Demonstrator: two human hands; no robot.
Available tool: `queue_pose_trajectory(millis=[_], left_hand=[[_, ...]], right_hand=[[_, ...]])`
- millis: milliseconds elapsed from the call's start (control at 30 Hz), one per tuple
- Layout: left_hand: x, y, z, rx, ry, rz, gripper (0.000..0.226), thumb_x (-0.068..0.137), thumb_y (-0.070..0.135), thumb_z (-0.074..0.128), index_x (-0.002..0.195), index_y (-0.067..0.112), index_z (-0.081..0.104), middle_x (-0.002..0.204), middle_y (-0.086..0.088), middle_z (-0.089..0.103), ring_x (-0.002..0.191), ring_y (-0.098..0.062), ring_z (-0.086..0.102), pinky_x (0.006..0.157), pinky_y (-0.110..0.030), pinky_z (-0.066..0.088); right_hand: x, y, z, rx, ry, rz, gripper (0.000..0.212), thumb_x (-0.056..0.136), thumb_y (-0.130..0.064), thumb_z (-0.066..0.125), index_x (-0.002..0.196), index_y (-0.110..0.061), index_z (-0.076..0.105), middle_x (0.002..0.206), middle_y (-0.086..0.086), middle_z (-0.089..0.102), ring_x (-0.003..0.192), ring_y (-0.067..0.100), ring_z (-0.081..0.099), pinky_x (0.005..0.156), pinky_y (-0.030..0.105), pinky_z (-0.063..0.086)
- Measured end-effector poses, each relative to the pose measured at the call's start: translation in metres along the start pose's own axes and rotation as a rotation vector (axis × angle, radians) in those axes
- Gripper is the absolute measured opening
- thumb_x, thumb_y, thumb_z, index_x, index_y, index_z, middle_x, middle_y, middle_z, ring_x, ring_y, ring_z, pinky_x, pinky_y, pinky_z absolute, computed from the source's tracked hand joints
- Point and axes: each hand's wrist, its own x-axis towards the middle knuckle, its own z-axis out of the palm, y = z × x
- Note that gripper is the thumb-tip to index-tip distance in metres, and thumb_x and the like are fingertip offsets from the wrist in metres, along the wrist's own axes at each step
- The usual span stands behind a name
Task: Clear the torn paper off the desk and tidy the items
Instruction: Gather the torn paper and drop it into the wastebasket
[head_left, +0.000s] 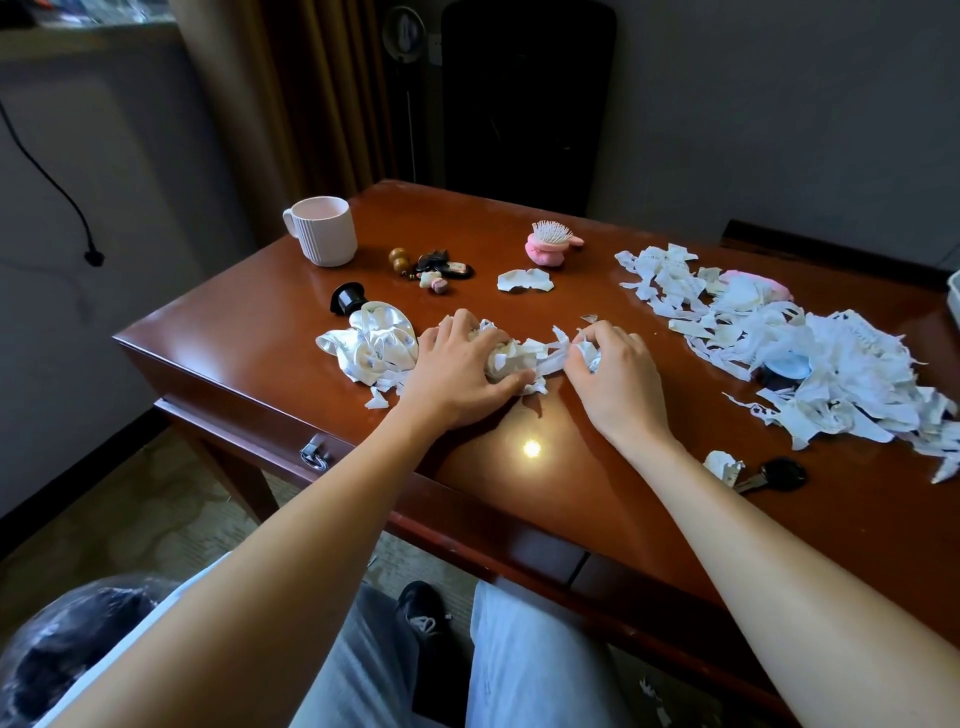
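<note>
Wooden desk (249, 322): brown, glossy | torn paper heap (841, 364): spread over the desk's right side, apart from both hands | left hand (457, 374): fingers curled round paper clump (524, 358) at front middle | right hand (615, 371): fingers curled, pinching the clump's right end | satin scrunchie (374, 343): beside the clump's left | mug (323, 231): upright, far left | key (774, 475): front right.

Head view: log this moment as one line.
left hand: grips torn paper | right hand: grips torn paper | large pile: apart, right
</note>
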Motion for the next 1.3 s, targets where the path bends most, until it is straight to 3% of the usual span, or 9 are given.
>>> queue_pose_trajectory(millis=[233,467,733,800,933,1133,1300], left_hand=[[-0.001,-0.001,0.000,-0.040,0.047,0.021,0.061,0.085,0.073,0.048,0.124,0.027,0.055,0.143,-0.004,0.036,0.131,-0.026,0.035,0.109,-0.044,0.028],[-0.003,0.000,0.000,-0.066,0.095,0.014,0.053,0.088,0.060,0.054,0.124,0.021,0.054,0.124,-0.001,0.050,0.118,-0.023,0.041,0.105,-0.040,0.034],[-0.003,0.001,0.001,-0.064,0.121,0.008,0.044,0.093,0.047,0.054,0.128,0.020,0.051,0.126,-0.002,0.051,0.116,-0.023,0.043,0.102,-0.039,0.034],[-0.003,0.001,0.000,-0.078,0.106,0.016,0.045,0.093,0.044,0.054,0.134,0.027,0.047,0.128,0.001,0.050,0.119,-0.023,0.042,0.105,-0.040,0.033],[-0.002,0.002,-0.001,-0.054,0.079,0.016,0.045,0.096,0.043,0.053,0.139,0.034,0.046,0.130,0.000,0.047,0.122,-0.023,0.038,0.107,-0.042,0.031],[-0.001,0.001,-0.001,-0.073,0.055,0.001,0.038,0.096,0.033,0.056,0.134,0.028,0.056,0.132,-0.001,0.044,0.119,-0.023,0.036,0.103,-0.042,0.029],[-0.001,0.002,0.000,-0.070,0.060,-0.004,0.041,0.092,0.019,0.058,0.132,0.026,0.057,0.129,-0.002,0.045,0.116,-0.024,0.038,0.098,-0.040,0.030]], right_hand=[[-0.002,-0.004,-0.006,0.075,0.018,0.071,0.015,0.097,-0.030,0.053,0.099,-0.015,0.056,0.093,-0.001,0.059,0.089,0.015,0.050,0.063,0.025,0.037],[0.000,-0.004,-0.007,0.146,0.017,0.174,0.013,0.094,-0.030,0.051,0.095,-0.017,0.049,0.089,0.004,0.058,0.084,0.019,0.051,0.054,0.021,0.033],[-0.002,-0.009,-0.008,0.001,-0.041,0.080,0.017,0.092,-0.030,0.054,0.097,-0.017,0.043,0.092,-0.002,0.050,0.088,0.017,0.049,0.060,0.026,0.037],[-0.001,-0.008,-0.006,-0.014,-0.046,0.047,0.019,0.092,-0.031,0.055,0.101,-0.020,0.043,0.097,-0.003,0.052,0.092,0.017,0.051,0.060,0.025,0.038],[0.001,-0.004,-0.002,-0.098,-0.120,-0.085,0.043,0.094,-0.030,0.052,0.136,-0.031,0.047,0.121,-0.004,0.055,0.107,0.017,0.048,0.069,0.027,0.045],[0.000,-0.005,0.000,-0.161,-0.126,-0.103,0.027,0.093,-0.045,0.049,0.109,-0.030,0.065,0.107,-0.006,0.054,0.098,0.014,0.043,0.068,0.030,0.047],[0.000,-0.004,0.001,-0.183,-0.137,-0.104,0.036,0.089,-0.058,0.052,0.116,-0.034,0.059,0.109,-0.006,0.054,0.102,0.017,0.045,0.070,0.030,0.045]])
